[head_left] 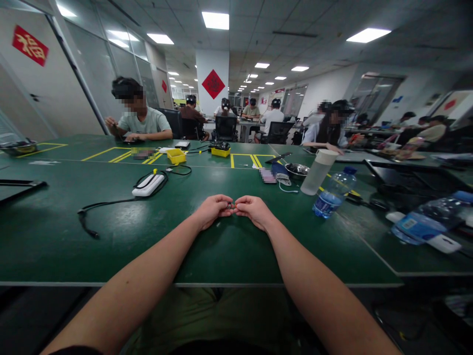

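My left hand (213, 211) and my right hand (254, 211) meet fingertip to fingertip above the green table (148, 251). A small dark metallic piece (229, 205) shows between the left thumb and fingers; its kind is too small to make out. The right fingers are pinched together close beside it, with a speck of orange at their tips. Whether the right hand holds a separate piece or the same one, I cannot tell. On the tabletop just under the left hand lies a tiny pale bit (218, 224).
A white power bank (150, 185) with black cables lies to the left. Yellow trays (176, 157) stand farther back. On the right are a frosted bottle (316, 172), a water bottle (334, 192), a metal bowl (296, 170) and a large bottle on its side (430, 217). Other people sit beyond.
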Motion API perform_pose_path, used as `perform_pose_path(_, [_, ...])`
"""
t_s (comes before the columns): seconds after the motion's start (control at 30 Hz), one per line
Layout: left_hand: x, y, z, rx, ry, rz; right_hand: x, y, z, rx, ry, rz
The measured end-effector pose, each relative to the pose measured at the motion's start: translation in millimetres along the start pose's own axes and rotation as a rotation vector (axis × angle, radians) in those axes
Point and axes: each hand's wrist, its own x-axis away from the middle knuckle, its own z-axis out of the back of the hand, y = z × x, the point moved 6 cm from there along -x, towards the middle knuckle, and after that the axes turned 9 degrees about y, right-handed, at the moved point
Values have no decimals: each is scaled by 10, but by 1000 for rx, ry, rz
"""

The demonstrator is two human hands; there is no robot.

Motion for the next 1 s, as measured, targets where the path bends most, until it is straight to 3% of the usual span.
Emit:
perform_pose_path(0.23, [15, 16, -15, -31, -38, -16, -15, 4, 17, -39, 15, -24])
perform_pose_path(0.53, [-15, 3, -5, -86, 29, -45, 15, -8, -16, 2, -15, -8])
perform_pose_path(1.0, [8, 16, -4, -59, 23, -32, 3, -18, 9, 0, -6, 12])
